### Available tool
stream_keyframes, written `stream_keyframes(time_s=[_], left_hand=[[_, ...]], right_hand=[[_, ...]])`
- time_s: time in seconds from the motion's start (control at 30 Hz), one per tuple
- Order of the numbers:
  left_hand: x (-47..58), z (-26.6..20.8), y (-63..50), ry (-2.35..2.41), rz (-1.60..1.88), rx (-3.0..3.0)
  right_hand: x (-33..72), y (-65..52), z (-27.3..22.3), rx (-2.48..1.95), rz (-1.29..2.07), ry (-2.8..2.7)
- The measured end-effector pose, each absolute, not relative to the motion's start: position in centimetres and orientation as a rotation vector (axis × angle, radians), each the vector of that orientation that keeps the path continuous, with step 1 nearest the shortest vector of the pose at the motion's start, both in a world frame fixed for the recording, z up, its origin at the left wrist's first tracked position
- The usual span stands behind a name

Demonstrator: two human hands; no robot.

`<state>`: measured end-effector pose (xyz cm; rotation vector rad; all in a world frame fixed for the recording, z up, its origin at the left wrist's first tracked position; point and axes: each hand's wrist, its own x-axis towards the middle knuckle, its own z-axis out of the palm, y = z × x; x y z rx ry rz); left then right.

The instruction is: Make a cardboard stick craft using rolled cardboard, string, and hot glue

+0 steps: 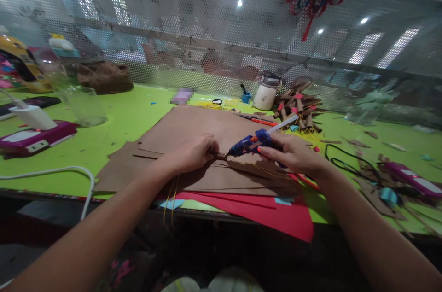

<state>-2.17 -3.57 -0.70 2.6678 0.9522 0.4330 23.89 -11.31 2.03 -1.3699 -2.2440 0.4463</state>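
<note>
My right hand (290, 151) is closed round a blue hot glue gun (249, 143), a white glue stick (285, 122) jutting from its back. The gun's nozzle meets a small brown paper roll (220, 156), pinched in the curled fingers of my left hand (197, 151). Both hands are over a stack of brown cardboard sheets (193, 121) with loose narrow strips on top. Thin yellow strings trail across the sheets and hang off the table's front edge. Red paper (276, 216) sticks out from under the cardboard.
Finished brown rolls (300, 105) are heaped at the back right, beside a white jar (267, 92). Scissors with orange handles (264, 121) lie behind the gun. Purple power strips (41, 137) stand at both sides, with a clear cup (88, 108) at left. A black cord (340, 163) curls at right.
</note>
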Motion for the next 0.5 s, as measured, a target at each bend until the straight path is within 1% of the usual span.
stream_keyframes(time_s=[0.13, 0.33, 0.5], left_hand=[[-2.23, -0.72, -3.55, 0.961, 0.434, 2.666], [-2.19, -0.68, -3.56, 0.943, 0.425, 2.691], [-2.14, -0.50, -3.75, 0.973, 0.441, 2.674]], right_hand=[[23.86, -11.43, 2.21, -1.334, 0.498, -2.249], [23.52, -11.42, 2.10, -1.395, 0.366, -2.249], [24.22, -11.39, 2.54, -1.256, 0.549, -2.255]])
